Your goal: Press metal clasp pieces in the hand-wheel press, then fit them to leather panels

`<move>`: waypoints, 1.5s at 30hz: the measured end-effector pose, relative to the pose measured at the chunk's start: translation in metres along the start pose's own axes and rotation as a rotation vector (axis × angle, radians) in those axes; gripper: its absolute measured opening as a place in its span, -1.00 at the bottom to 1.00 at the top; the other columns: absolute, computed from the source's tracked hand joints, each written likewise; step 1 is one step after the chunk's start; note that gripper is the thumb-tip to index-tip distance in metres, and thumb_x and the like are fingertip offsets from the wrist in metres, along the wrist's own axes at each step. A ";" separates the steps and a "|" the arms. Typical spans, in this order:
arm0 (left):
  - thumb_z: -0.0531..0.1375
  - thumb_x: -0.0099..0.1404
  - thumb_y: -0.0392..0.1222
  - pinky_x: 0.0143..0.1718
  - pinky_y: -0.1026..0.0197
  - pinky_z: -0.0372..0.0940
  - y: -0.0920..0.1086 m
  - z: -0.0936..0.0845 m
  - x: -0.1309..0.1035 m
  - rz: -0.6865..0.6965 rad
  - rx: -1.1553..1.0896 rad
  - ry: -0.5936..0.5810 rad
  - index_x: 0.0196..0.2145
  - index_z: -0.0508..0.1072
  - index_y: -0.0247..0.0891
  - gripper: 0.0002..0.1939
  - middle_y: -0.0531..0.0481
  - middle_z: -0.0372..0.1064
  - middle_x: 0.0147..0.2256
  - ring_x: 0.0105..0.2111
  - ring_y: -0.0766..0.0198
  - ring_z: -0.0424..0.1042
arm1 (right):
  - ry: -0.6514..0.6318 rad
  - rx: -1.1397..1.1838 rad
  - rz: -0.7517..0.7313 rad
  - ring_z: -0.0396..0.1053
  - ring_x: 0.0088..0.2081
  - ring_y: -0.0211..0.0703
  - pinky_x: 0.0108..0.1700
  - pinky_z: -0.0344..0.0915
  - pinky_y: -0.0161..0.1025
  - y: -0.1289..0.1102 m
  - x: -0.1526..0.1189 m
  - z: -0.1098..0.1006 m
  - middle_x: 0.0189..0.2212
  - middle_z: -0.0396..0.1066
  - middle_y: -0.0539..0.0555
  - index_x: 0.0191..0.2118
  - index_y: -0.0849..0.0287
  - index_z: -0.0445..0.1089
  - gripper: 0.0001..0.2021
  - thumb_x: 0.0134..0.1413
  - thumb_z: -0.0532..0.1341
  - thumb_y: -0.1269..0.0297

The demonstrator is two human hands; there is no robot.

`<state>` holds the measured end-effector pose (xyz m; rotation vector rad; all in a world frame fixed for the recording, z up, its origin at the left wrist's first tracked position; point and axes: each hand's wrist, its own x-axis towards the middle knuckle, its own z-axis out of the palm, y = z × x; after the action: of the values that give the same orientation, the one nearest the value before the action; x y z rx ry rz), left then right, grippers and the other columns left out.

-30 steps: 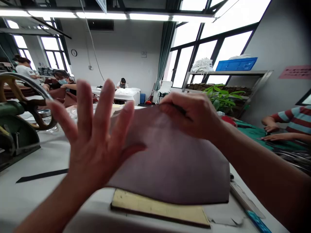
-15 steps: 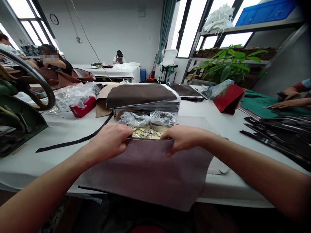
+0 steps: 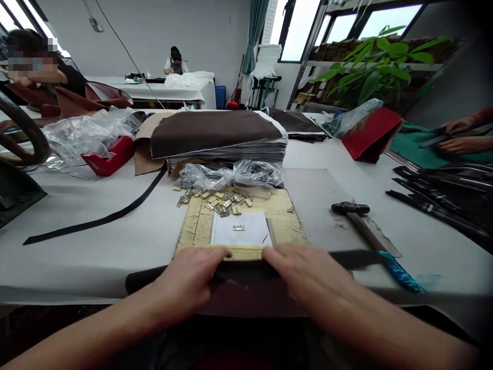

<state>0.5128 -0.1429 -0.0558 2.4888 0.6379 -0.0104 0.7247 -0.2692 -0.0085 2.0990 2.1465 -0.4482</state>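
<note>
My left hand and my right hand grip the edge of a dark leather-like sheet, thumbs on top and other fingers hidden. Held at the table's front edge, the sheet drops away below. Just beyond my thumbs lies a worn yellowish board. On it is a white paper with a red mark, and a small metal plate rests on the paper. Small metal pieces, some with yellow backing, are heaped at the board's far side. To the right lies a hammer with blue wrap on its handle.
Behind the board stand plastic bags and a stack of dark brown sheets. A black strip and a green machine are at left. Red boxes flank the stack. At right, a co-worker's hands work over a green mat.
The sheet's edge has come down and towards me, uncovering the board, white paper, metal plate and hammer. My hands moved with it. The view has tilted downward.
</note>
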 end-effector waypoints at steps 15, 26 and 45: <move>0.29 0.05 0.01 -0.31 0.20 0.26 -0.049 -0.021 0.111 -0.075 -0.232 0.051 -0.13 0.45 -0.19 -0.57 0.02 0.46 -0.23 -0.23 0.08 0.44 | 0.123 0.350 0.005 0.42 -0.26 -0.01 -0.32 0.21 -0.22 0.090 0.123 0.011 -0.28 0.49 0.07 -0.25 0.14 0.39 -0.59 0.03 0.32 -0.13; 0.32 0.04 0.00 -0.18 0.14 0.32 -0.049 -0.016 0.113 -0.121 -0.241 0.061 -0.03 0.42 -0.13 -0.48 0.03 0.48 -0.18 -0.19 0.05 0.45 | 0.133 0.307 0.022 0.41 -0.28 0.00 -0.33 0.17 -0.23 0.091 0.127 0.015 -0.30 0.49 0.09 -0.27 0.16 0.42 -0.58 0.01 0.33 -0.13; 0.29 0.16 0.01 -0.21 0.10 0.32 -0.039 -0.014 0.107 -0.107 -0.079 0.070 0.01 0.38 -0.14 -0.53 -0.02 0.48 -0.13 -0.15 0.02 0.46 | 0.108 0.291 0.022 0.41 -0.23 0.03 -0.27 0.17 -0.24 0.090 0.126 0.016 -0.25 0.51 0.12 -0.20 0.16 0.44 -0.46 0.03 0.27 -0.28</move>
<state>0.5887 -0.0598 -0.0793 2.3857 0.7854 0.0603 0.8068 -0.1529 -0.0707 2.3438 2.2301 -0.6992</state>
